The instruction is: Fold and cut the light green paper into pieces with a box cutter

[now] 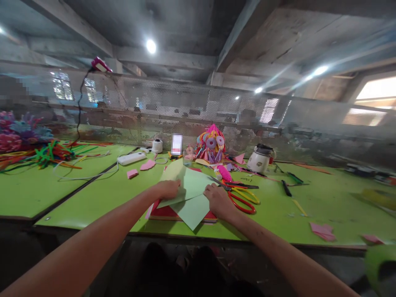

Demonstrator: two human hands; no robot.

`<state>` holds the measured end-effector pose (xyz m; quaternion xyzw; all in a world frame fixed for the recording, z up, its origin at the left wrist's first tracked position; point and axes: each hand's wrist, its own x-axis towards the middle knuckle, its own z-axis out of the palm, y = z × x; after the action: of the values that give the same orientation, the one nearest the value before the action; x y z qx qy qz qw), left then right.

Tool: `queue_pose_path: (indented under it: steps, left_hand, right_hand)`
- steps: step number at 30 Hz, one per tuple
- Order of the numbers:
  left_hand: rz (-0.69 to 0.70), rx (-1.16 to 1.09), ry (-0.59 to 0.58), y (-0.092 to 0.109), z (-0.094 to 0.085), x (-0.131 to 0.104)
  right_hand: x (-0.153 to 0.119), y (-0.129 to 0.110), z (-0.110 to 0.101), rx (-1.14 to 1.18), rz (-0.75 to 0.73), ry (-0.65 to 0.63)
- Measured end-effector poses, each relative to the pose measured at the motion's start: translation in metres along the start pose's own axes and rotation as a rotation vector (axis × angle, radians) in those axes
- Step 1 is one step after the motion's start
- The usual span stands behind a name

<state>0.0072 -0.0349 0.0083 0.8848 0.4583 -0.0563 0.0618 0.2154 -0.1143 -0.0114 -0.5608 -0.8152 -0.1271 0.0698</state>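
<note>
Pale green paper lies over a red stack at the table's front edge, one corner hanging past the stack. My left hand is closed on the left side of an upper sheet, which bends upward. On the right, my right hand has its fingers curled over the paper's edge. Just beyond that hand lie scissors with red handles and scissors with yellow handles. How the thumbs grip underneath is hidden.
A white power strip with its cable lies left. Behind the paper stand a lit phone, a colourful tasselled craft and a white kettle-like jug. Pink paper scraps and a black-handled knife-like tool lie right. Pipe cleaners heap far left.
</note>
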Motion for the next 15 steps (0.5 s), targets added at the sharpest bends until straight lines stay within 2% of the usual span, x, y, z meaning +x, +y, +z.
queue_pose_path:
  steps: [3, 6, 8, 10, 15]
  left_hand:
    - [-0.004, 0.004, 0.010, 0.000, 0.002, 0.000]
    - [-0.010, 0.011, 0.020, 0.000, 0.005, 0.001]
    - [-0.017, 0.011, 0.019, 0.000, 0.005, 0.002]
    - [-0.018, 0.007, 0.012, 0.000, 0.005, 0.002]
    - [-0.004, -0.009, 0.007, 0.000, 0.002, 0.001]
  right_hand:
    - [0.005, -0.015, -0.004, -0.002, 0.008, 0.034]
    - [0.012, -0.036, -0.003, 0.075, -0.125, 0.035]
    - [0.014, -0.039, 0.001, 0.117, -0.157, 0.003]
    - [0.013, -0.028, 0.005, 0.120, -0.090, -0.017]
    - [-0.005, 0.023, 0.016, 0.105, 0.138, 0.013]
